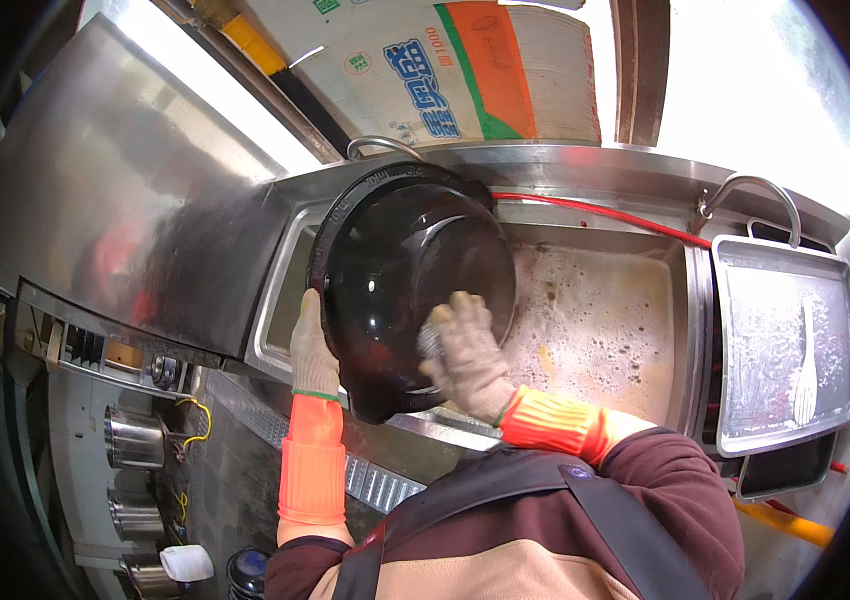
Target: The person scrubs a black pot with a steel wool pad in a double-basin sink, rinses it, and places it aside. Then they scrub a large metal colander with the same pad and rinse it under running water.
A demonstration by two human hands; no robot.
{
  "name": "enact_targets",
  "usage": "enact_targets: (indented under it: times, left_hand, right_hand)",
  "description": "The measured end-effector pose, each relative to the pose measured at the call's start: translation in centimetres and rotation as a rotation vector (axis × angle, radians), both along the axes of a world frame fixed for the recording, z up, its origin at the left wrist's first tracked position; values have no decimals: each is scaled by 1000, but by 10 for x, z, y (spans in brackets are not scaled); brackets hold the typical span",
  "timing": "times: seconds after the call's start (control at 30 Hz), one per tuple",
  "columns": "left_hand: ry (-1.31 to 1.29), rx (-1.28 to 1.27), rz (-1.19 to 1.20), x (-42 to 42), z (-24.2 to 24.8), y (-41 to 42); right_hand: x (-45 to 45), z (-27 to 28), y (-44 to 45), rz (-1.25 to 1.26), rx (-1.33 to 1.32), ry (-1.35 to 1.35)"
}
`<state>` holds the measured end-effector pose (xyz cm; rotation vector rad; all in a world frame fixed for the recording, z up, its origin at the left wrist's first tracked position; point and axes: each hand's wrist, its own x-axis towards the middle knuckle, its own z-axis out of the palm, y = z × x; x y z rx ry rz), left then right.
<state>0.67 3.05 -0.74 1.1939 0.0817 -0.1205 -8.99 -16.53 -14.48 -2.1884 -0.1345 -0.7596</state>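
A large round black pan [395, 262] with a raised-patterned rim rests over the steel sink [680, 322], tilted. My left hand [314, 349], in a knit glove over an orange rubber glove, holds its left rim, fingers partly hidden. A silvery scouring pad [430, 342], probably steel wool, is under the fingers of my right hand [470, 356], gloved the same way. That hand presses the pad against the pan's lower right surface. Cloudy, foamy water [590, 322] fills the sink basin beside the pan.
A metal tray [770, 337] with a white fork-shaped utensil [807, 367] stands at right. Behind the sink are a curved faucet [759, 184] and a red hose [597, 208]. A steel counter [117, 202] adjoins at left; steel pots [134, 437] sit lower left.
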Motion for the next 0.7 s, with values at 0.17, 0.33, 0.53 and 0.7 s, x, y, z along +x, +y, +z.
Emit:
enact_targets:
  times: [0.17, 0.33, 0.53, 0.7]
  left_hand:
    - [-54, 90, -8, -6, 7, -4]
    - [-58, 144, 102, -15, 14, -15]
    - [26, 155, 73, -16, 14, -15]
    - [3, 160, 55, -16, 16, -16]
  right_hand:
    - [26, 107, 5, 264, -331, -378]
    - [83, 181, 4, 298, -613, -65]
    - [173, 167, -85, 208, -88, 155]
    - [190, 32, -164, -141, 210, 469]
